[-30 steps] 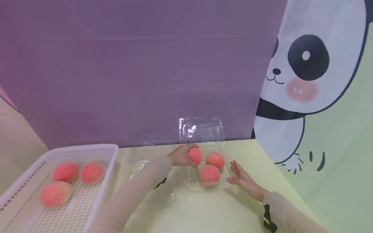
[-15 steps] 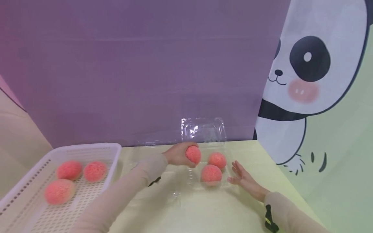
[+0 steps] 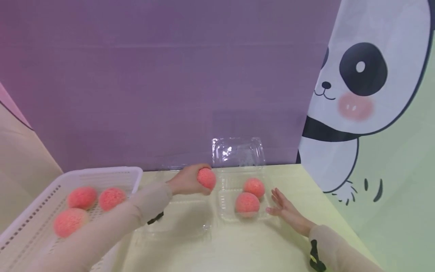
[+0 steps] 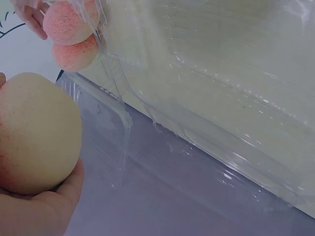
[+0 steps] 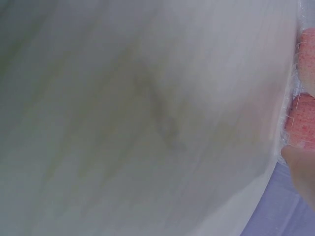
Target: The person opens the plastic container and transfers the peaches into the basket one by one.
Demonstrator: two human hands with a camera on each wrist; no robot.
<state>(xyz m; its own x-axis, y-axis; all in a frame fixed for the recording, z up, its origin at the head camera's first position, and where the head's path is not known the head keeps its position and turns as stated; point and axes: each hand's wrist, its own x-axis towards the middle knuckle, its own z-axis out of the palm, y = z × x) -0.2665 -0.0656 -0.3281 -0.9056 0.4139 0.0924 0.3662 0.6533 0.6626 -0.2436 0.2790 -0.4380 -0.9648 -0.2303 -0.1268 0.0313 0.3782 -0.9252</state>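
My left hand [image 3: 186, 181] grips a pink-and-cream peach [image 3: 206, 179] above the table. Its cream side faces the camera in the left wrist view, where the peach [image 4: 39, 132] sits between thumb and fingers. Two more peaches, a nearer one [image 3: 247, 204] and a farther one [image 3: 254, 187], lie touching in the right-hand clear plastic clamshell box [image 3: 227, 211], whose lid [image 3: 238, 151] stands raised at the back. Beside that box's right side, my right hand [image 3: 289, 213] holds nothing, fingers extended. Only a bit of it [image 5: 302, 169] shows at the edge of the right wrist view.
A second clear plastic box [image 3: 187, 219] lies below my left hand, partly hidden by the arm. At the left stands a white perforated basket [image 3: 134, 177] with three peaches [image 3: 82, 197]. A purple backdrop [image 3: 170, 94] rises behind the table [image 3: 231, 249].
My left hand has moved left with its peach, from over the right box to above the second box. The right hand has stayed beside the box. The view has shifted slightly.
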